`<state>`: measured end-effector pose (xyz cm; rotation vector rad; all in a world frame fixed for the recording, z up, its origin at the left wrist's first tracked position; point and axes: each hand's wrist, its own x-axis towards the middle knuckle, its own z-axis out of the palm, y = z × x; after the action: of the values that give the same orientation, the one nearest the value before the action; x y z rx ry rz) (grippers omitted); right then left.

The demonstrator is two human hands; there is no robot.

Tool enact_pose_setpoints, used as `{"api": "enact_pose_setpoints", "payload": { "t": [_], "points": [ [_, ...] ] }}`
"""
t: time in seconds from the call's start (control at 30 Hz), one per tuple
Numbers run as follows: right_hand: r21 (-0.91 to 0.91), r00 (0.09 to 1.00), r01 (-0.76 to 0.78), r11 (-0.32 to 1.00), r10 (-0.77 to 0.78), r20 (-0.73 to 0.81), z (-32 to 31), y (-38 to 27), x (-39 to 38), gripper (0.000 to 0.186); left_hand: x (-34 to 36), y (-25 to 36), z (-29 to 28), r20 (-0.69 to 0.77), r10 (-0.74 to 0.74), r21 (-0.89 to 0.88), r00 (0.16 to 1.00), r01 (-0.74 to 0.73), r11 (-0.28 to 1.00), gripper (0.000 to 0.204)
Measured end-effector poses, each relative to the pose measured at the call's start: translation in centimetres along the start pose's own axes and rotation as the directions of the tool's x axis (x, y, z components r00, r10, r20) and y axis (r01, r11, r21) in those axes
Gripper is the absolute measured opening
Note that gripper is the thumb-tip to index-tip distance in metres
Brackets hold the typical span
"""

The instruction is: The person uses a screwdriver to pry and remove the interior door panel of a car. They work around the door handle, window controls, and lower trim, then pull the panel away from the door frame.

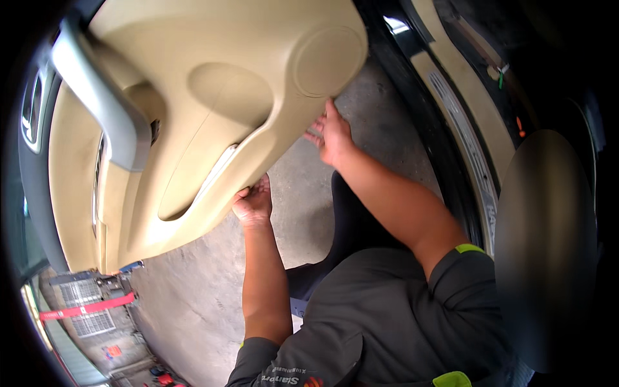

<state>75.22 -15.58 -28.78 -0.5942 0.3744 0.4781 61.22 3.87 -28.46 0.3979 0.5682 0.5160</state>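
A beige car door panel point(174, 135) fills the upper left, with a storage pocket point(213, 174) and a round speaker cover point(329, 61). My left hand point(253, 203) is turned palm up at the panel's lower edge, its thumb on the rim and its fingers curled beneath. Farther along the same edge, by the speaker cover, my right hand point(335, 137) has its thumb against the panel. Its fingers bend toward the underside, where the tips are hidden. A silver-grey pull handle point(97, 90) sits on the panel's left part.
The car's door sill point(461, 129) runs down the right side, with a dark rounded shape point(545, 258) beside it. Grey concrete floor point(193, 290) lies below the door. A red strap or bar point(87, 307) crosses a grille at the lower left.
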Motion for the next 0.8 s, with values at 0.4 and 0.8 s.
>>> {"api": "enact_pose_setpoints", "payload": {
  "t": [0.4,0.8],
  "points": [
    [-0.183,0.997,0.073,0.980,-0.067,0.041,-1.1,6.4,2.6,0.080,1.7,11.4,-9.0,-0.368,0.193,-0.067,0.909,-0.234,0.970,0.042],
    [0.270,0.990,0.047,0.962,-0.009,-0.139,-1.4,2.0,5.5,0.060,1.9,6.1,-7.9,-0.163,0.115,-0.195,0.980,-0.147,0.970,0.025]
  ]
}}
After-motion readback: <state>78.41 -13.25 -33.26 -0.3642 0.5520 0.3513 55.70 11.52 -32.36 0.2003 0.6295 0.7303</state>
